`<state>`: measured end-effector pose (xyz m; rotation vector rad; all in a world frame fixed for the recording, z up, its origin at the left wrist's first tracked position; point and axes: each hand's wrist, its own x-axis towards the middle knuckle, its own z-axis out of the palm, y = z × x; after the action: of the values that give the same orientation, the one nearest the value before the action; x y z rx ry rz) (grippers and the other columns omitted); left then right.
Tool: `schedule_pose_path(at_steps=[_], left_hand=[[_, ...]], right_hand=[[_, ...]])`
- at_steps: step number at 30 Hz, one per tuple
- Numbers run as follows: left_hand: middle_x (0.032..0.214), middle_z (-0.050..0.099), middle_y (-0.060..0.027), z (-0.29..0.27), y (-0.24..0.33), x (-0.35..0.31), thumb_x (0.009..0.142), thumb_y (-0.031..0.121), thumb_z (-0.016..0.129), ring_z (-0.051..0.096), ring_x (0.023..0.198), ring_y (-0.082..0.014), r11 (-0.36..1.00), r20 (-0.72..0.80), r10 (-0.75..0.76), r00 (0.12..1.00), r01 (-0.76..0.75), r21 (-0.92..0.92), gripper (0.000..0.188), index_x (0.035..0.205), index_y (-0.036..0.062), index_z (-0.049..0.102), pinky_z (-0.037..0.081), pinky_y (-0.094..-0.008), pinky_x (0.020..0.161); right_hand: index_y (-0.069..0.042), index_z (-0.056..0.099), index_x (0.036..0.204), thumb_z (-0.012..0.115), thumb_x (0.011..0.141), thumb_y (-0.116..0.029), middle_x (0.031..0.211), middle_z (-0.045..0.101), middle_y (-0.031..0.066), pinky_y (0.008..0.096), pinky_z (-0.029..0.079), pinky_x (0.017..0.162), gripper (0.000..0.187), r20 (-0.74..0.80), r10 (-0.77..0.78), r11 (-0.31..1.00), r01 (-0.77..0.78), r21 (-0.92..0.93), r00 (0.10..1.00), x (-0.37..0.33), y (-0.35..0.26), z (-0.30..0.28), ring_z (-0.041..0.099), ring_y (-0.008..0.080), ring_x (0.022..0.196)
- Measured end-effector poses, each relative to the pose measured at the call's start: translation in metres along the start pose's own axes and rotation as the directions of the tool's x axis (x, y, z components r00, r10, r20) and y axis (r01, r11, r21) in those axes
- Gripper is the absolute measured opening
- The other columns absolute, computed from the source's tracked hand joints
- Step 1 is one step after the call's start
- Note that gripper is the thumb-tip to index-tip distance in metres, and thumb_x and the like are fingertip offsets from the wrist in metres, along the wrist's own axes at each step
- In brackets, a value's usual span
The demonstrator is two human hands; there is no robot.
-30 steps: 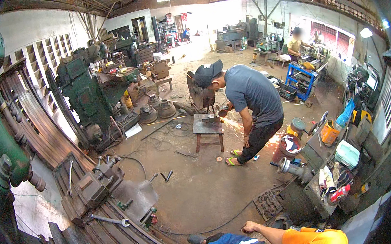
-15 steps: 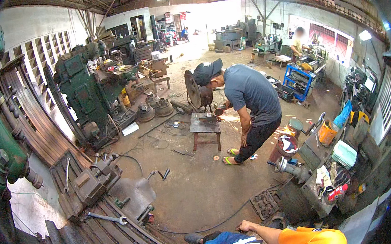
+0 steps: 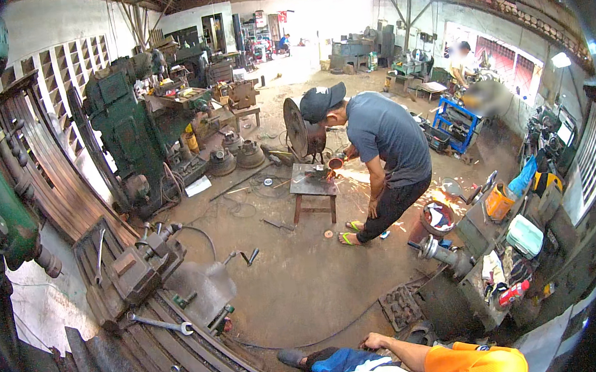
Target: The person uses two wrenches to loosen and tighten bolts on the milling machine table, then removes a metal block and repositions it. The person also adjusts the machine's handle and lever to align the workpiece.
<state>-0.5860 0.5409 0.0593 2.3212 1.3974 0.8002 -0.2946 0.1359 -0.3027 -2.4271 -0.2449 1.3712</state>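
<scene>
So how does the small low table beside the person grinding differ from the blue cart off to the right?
The small table has a dark flat top on reddish-brown legs; the cart has a bright blue frame.
The table stands nearer the camera, the cart farther back.
The cart holds dark items within its frame; the table is open underneath.
Both stand on the floor.

a low table stood mid-floor, with a large disc behind it and a bent person at its right, a grinder over its right edge. on the left, a machine table bore a vise, one wrench left of it and two nearer. at right, a container, cloths and a bottle lay near together; a bucket stood between these and the bent person. another person's arm lay along the lower edge.
</scene>
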Motion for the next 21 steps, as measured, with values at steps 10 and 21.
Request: schedule_pose_path(at_steps=[10,21], left_hand=[[0.109,0.060,-0.0205,0.000,-0.004,0.001,0.098,0.020,0.052,0.060,0.098,-0.0403,0.970,0.183,-0.240,0.953,0.245,-0.002,0.026,0.116,0.0037,0.058,0.048,-0.0447,0.084],[0.103,0.058,-0.0144,0.018,-0.027,-0.001,0.088,0.020,0.059,0.060,0.093,-0.0365,0.987,-0.022,-0.153,0.988,0.152,-0.049,0.025,0.107,0.0039,0.057,0.047,-0.0460,0.071]], right_hand=[[-0.012,0.073,0.106,0.063,0.084,-0.040,0.102,0.071,0.0175,0.0415,0.053,0.085,0.038,-0.071,0.070,0.978,-0.082,-0.190,0.995,-0.044,-0.055,-0.038,0.069,0.0347,0.095],[-0.002,0.066,0.111,0.059,0.091,-0.020,0.102,0.064,0.0227,0.0437,0.050,0.085,0.028,-0.189,-0.800,0.600,0.768,-0.223,0.569,-0.160,-0.404,-0.147,0.061,0.0414,0.098]])
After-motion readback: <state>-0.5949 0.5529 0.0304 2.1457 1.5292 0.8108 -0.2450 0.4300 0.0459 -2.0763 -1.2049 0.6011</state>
